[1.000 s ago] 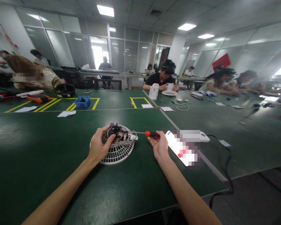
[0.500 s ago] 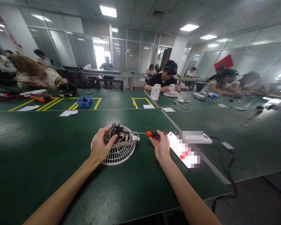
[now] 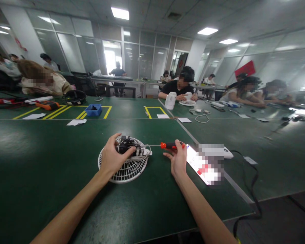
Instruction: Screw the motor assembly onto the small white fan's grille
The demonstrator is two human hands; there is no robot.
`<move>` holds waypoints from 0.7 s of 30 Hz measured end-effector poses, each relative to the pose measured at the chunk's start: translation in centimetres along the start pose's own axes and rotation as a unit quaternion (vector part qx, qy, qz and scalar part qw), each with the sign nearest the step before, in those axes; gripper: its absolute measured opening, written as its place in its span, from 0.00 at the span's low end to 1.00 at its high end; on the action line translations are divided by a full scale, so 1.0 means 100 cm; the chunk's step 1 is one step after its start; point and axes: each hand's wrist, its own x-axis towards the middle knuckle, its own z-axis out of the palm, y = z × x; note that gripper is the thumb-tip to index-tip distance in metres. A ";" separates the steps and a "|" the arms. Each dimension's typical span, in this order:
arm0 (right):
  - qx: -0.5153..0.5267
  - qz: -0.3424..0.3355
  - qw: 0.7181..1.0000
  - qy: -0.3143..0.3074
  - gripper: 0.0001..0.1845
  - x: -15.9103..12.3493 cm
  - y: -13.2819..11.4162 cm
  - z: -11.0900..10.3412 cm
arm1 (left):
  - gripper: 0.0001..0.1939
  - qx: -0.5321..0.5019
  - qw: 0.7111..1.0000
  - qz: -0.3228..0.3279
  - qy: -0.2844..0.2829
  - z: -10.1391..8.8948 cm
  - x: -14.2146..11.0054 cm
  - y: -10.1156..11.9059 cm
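Screwdriver point(image 3: 163, 145) could skid on the motor assembly point(image 3: 124, 147) if left fingers point(image 3: 128, 154), clamped across that, or right fingers point(image 3: 178, 146), half-curled round the handle point(image 3: 170, 145), loosen.

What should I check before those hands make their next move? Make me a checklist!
1. Left hand on the black mechanism: ok, thumb and fingers are on it.
2. Right hand on the screwdriver: ok, holding it by the handle.
3. Screwdriver pointed at the mechanism: ok, its shaft reaches toward it.
4. Tip sitting in a screw: cannot tell, too small to see.
5. Pale wires well away from the shaft: not ok, one loops close by.
6. Roomy gap between right hand and phone: not ok, the phone lies right beside it.
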 end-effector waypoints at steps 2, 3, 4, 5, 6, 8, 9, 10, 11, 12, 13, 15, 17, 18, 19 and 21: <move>0.026 -0.019 0.999 -0.014 0.22 0.000 0.001 0.000 | 0.37 0.003 1.000 0.011 0.002 0.000 0.001 -0.001; 0.032 -0.024 0.999 -0.016 0.21 0.001 0.002 0.000 | 0.36 0.003 1.000 0.017 0.003 0.000 0.001 -0.001; 0.032 -0.025 0.999 -0.014 0.20 0.001 0.002 0.000 | 0.34 0.004 1.000 0.023 0.005 0.000 0.000 -0.002; 0.026 -0.023 0.999 -0.010 0.20 0.002 0.003 0.000 | 0.34 0.005 1.000 0.028 0.007 0.001 0.000 -0.002; 0.015 -0.017 1.000 -0.006 0.21 0.002 0.004 0.000 | 0.33 0.007 0.999 0.030 0.009 0.001 -0.001 -0.002; -0.011 -0.005 1.000 0.002 0.25 0.002 0.005 0.001 | 0.34 0.012 0.999 0.034 0.010 0.001 -0.001 -0.002; -0.023 -0.004 1.000 0.007 0.27 0.002 0.005 0.001 | 0.34 0.015 0.999 0.036 0.011 0.002 -0.002 -0.002; -0.033 -0.005 0.999 0.011 0.30 0.002 0.005 0.002 | 0.34 0.017 0.999 0.039 0.013 0.002 -0.002 -0.002; -0.041 -0.009 0.999 0.014 0.33 0.002 0.005 0.002 | 0.33 0.019 0.999 0.043 0.015 0.003 -0.002 -0.002; -0.047 -0.012 0.999 0.015 0.35 0.002 0.005 0.002 | 0.33 0.020 0.999 0.046 0.017 0.003 -0.001 -0.003; -0.053 -0.013 0.998 0.014 0.35 0.002 0.004 0.001 | 0.33 0.021 0.998 0.050 0.018 0.004 -0.001 -0.003; -0.059 -0.008 0.998 0.012 0.33 0.003 0.003 0.000 | 0.32 0.019 0.998 0.059 0.015 0.006 0.001 -0.003; -0.040 -0.005 0.999 0.007 0.29 0.004 0.003 -0.001 | 0.32 0.018 0.998 0.063 0.007 0.007 0.003 -0.003; -0.021 -0.007 1.000 0.002 0.26 0.005 0.003 -0.002 | 0.32 0.018 0.998 0.063 0.003 0.007 0.004 -0.003; -0.001 -0.011 1.000 -0.004 0.24 0.005 0.003 -0.002 | 0.31 0.019 0.998 0.061 -0.002 0.007 0.005 -0.002; 0.026 -0.020 0.999 -0.008 0.20 0.006 0.004 -0.002 | 0.31 0.023 0.998 0.057 -0.009 0.008 0.006 -0.002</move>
